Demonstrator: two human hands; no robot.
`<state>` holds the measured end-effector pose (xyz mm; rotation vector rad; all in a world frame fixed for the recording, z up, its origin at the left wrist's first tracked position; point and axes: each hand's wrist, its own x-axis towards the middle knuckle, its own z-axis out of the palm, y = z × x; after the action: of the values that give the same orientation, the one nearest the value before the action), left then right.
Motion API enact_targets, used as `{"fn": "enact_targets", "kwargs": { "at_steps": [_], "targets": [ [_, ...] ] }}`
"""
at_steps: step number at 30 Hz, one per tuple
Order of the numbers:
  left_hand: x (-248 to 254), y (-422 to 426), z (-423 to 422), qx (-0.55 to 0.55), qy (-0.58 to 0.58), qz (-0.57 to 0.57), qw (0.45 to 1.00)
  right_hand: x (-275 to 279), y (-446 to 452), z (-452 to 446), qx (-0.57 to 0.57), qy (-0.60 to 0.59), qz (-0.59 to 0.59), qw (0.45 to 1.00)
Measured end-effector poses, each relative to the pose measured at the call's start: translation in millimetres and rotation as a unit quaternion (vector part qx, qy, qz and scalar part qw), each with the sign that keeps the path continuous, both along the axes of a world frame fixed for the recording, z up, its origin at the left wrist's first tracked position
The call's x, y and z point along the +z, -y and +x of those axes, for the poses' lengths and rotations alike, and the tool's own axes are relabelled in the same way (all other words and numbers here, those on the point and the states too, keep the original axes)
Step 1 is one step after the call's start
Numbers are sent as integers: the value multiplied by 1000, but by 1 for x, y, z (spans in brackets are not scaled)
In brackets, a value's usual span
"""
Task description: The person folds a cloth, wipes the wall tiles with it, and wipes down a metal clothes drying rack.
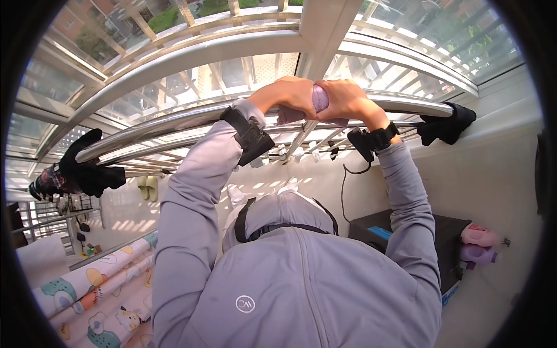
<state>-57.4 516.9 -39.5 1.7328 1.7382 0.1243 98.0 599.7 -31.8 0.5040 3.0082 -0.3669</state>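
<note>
Both my hands meet at the middle of a shiny metal drying rail (185, 120) in front of the windows. A purple cloth (320, 98) is wrapped over the rail between them. My left hand (287, 95) is closed round the cloth on its left side, and part of the cloth hangs below the fingers. From the right, my right hand (346, 100) grips the same cloth, its knuckles close to the left hand. The undersides of both hands and the fingertips are hidden. Each wrist wears a black strapped device.
Black cloth items hang at the rail's left end (93, 165) and right end (447, 123). A patterned sheet (104, 284) hangs at lower left. Green slippers (148, 188) lie on the floor. A dark box (447, 226) stands at right, beside pink and purple bottles (480, 236). Windows (232, 72) curve ahead.
</note>
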Motion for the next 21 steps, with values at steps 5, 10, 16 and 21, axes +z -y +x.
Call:
{"fn": "enact_targets", "kwargs": {
  "at_steps": [5,10,16,21],
  "targets": [
    [0,18,11,46,-74,91,992,-6,18,2,-10,-69,59,996],
    [-29,45,15,65,-134,315,937,-18,46,-2,-44,-188,123,974],
    [-42,83,7,45,-258,513,818,-87,90,-32,-138,-422,263,857],
    [-39,125,-33,75,-245,468,846,-73,123,-69,-85,-403,227,883]
  ]
}}
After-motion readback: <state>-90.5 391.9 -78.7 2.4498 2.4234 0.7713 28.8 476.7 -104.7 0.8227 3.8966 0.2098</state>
